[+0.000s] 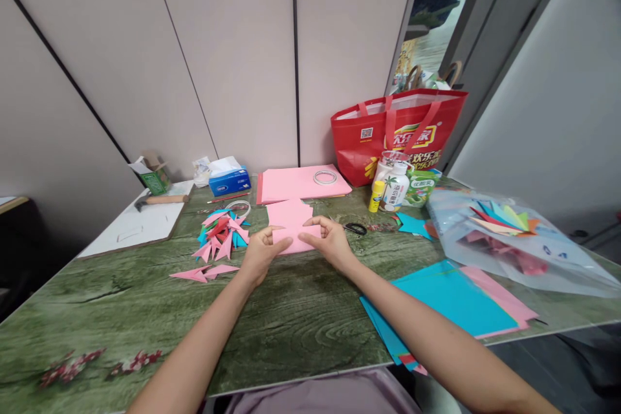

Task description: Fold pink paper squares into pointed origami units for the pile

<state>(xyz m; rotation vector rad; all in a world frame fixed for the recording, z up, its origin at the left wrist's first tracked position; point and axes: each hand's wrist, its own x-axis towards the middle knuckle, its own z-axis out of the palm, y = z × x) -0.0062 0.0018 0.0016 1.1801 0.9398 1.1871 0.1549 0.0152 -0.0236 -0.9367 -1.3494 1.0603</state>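
Note:
My left hand (262, 252) and my right hand (330, 240) both pinch a small pink paper sheet (297, 238) between them, just above the green wood-grain table (291, 317). Each hand has its fingers closed on an edge of the sheet. More pink pieces (290, 212) lie right behind it. A heap of folded pink, red and blue paper points (222, 233) sits left of my left hand, with two pink folded points (206, 272) lying nearer to me.
Black-handled scissors (356, 228) lie right of my right hand. Behind are a pink paper stack (298, 182) with a tape ring (325, 176), a tissue box (229, 181), a glue stick (375, 196), a bottle (395, 186) and a red bag (398, 132). Blue and pink sheets (451, 301) and a plastic bag (509, 239) are at right; a white board (138, 223) with a hammer (160, 200) at left.

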